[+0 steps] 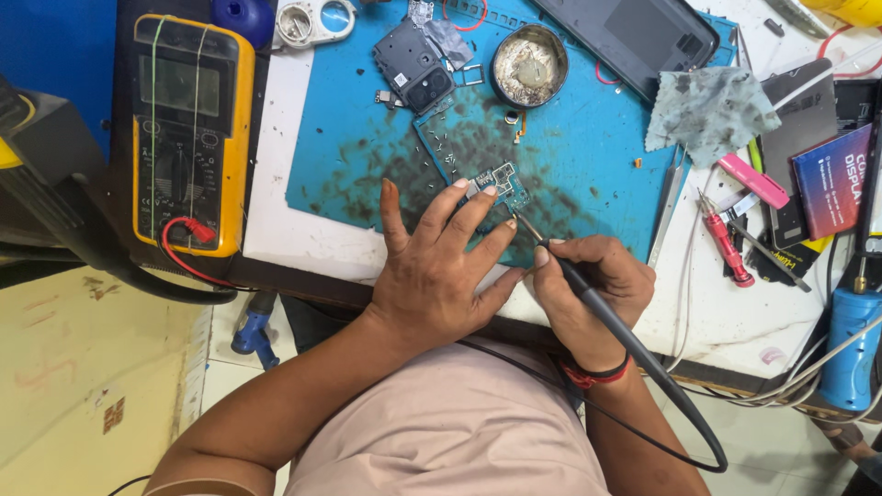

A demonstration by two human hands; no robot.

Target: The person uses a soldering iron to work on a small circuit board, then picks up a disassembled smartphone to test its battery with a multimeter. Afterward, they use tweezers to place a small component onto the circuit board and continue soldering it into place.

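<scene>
A small green circuit board [501,182] lies on a stained blue work mat [570,156]. My left hand [432,266] rests flat on the mat, and its fingertips press on the board's near edge. My right hand [588,289] grips a black soldering iron [574,276] like a pen. The iron's tip touches the board's lower right corner, and its cable runs back past my wrist.
A yellow multimeter [188,138] stands at the left. On the mat lie a dark phone frame part [413,64], a round tin [528,64], a black phone back cover [634,32] and a grey cloth [707,110]. A red screwdriver [726,243], a pink tool [751,179] and a blue tool [850,344] lie at the right.
</scene>
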